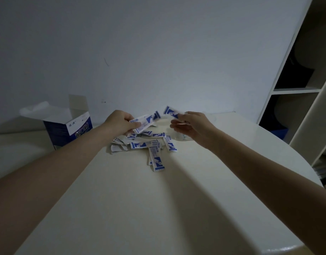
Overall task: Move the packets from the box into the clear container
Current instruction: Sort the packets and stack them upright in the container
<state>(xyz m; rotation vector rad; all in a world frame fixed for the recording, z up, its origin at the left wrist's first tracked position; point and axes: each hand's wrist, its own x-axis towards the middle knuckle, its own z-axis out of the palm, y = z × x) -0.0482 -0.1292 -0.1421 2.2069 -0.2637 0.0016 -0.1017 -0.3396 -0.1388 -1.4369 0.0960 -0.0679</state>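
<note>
On the pale bench (158, 199), the clear container (184, 138) sits under the right hand (191, 126), which pinches one packet (170, 111); the left hand (121, 122) grips several packets (145, 120) beside it, above the loose pile (149, 146).

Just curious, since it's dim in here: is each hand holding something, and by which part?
Left hand pinches a small bunch of packets by their near ends. Right hand pinches one packet by its end.
</note>
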